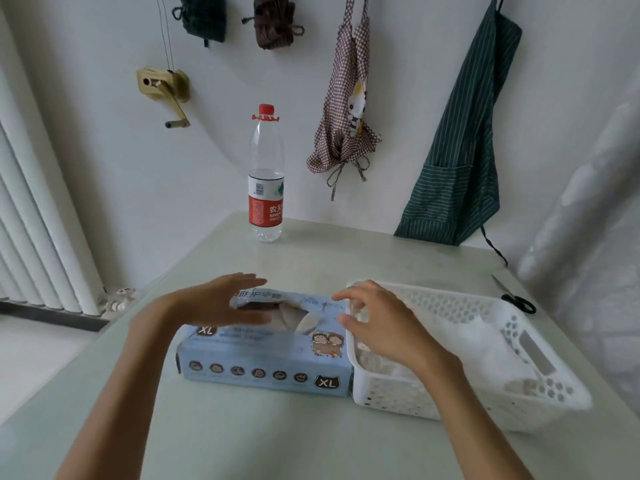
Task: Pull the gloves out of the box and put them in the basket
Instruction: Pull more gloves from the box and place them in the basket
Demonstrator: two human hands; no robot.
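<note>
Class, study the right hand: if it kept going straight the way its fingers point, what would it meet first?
Probably the glove sticking out of the box's opening; the right hand points left toward it, though depth is unclear.

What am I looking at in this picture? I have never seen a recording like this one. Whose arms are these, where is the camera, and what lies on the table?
There is no machine here. A person wears a camera on the head, so you look forward and down at their own two bare arms.

On the table lies a blue box of gloves, marked XL. A glove shows in its opening on top. Right beside the box stands a white basket, with something pale already inside. Farther back are a bottle and, at the table's right edge, scissors. Aprons hang on the wall.

The left hand is spread flat over the box. The right hand hovers at the basket's edge, fingers loosely bent. Neither hand holds anything.
</note>
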